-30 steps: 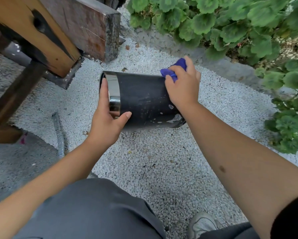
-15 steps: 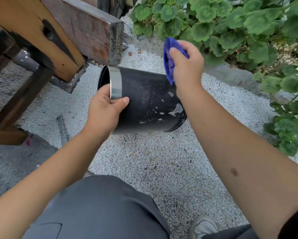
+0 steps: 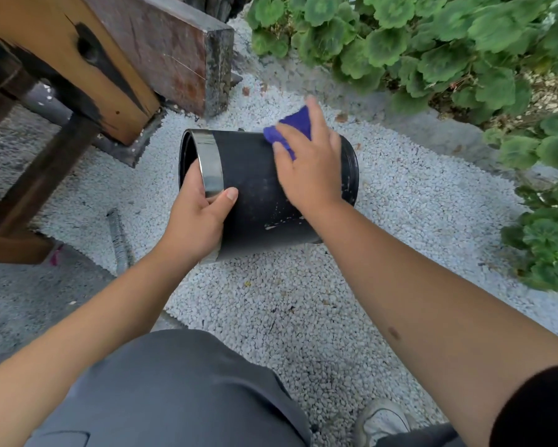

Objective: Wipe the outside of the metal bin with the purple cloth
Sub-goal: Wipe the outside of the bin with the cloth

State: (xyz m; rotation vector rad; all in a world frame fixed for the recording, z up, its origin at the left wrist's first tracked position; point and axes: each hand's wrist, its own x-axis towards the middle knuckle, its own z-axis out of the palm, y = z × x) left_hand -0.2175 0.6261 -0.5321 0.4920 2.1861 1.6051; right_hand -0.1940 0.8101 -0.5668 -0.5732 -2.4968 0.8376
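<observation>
A black metal bin (image 3: pixel 255 185) with a shiny chrome band at its mouth lies on its side above white gravel, mouth to the left. My left hand (image 3: pixel 197 217) grips the chrome rim, fingers inside and thumb across the outer wall. My right hand (image 3: pixel 310 162) presses the purple cloth (image 3: pixel 292 127) flat on the bin's upper side near its base. Most of the cloth is hidden under my fingers. White smears mark the lower wall of the bin.
A wooden bench and a dark beam (image 3: pixel 161 50) stand at the upper left. Leafy green plants (image 3: pixel 448 50) fill the upper right behind a concrete kerb. A ribbed grey hose (image 3: pixel 119 243) lies on the gravel at left. My knee and shoe are below.
My right hand had lifted the cloth off the bin half a second ago; it has come back down onto the bin's upper side. The left hand keeps its hold on the rim.
</observation>
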